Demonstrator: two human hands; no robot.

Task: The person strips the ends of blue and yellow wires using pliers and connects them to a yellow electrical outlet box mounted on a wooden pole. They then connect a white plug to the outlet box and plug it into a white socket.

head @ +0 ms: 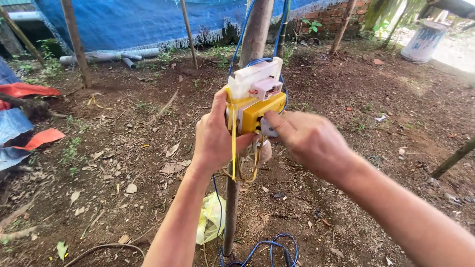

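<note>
Hands [215,138] [309,141] on yellow socket box [260,113], wooden post [255,34].

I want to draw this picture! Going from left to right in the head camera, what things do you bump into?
Red and blue tarps → left hand → yellow box on the post → right hand → white and blue barrel.

Both hands [262,136] on yellow socket box [260,112]
</note>
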